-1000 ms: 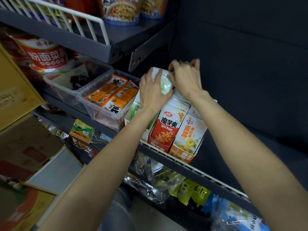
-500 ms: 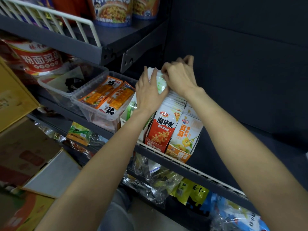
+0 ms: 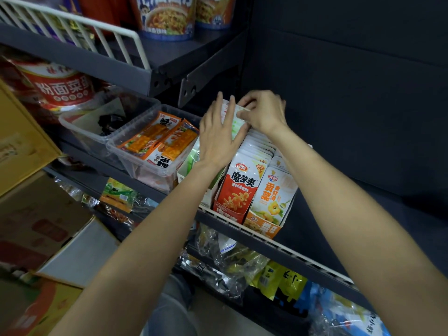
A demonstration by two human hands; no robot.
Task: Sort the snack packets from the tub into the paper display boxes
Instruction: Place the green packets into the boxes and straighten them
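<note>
On the shelf point(image 3: 266, 243), going from left to right, there is first a clear tub point(image 3: 145, 163) with orange packets point(image 3: 167, 141) lying flat in it, and just beside it, toward the right end of the shelf, stand the paper boxes: a green one point(image 3: 191, 166), mostly hidden by the left wrist, then a red one point(image 3: 238, 187), then a yellow one point(image 3: 271, 197) at the right end, each full of packets standing upright in a row that runs from front to back. The left hand point(image 3: 218, 139) lies flat, its fingers point(image 3: 230, 110) straight and a little apart, and presses against the near face of a pale green packet point(image 3: 238, 126). This packet stands upright, long axis vertical, at the back of the rows, near the shelf's rear edge. The right hand point(image 3: 265, 115) comes from the right side; its curled fingers point(image 3: 247, 112) pinch the packet's top edge. So the packet is between both hands, touching both, and the right hand is the one that really holds it. I think the next move is to push it downward into its row; whether it goes in the green or the red box, I cannot tell.
</note>
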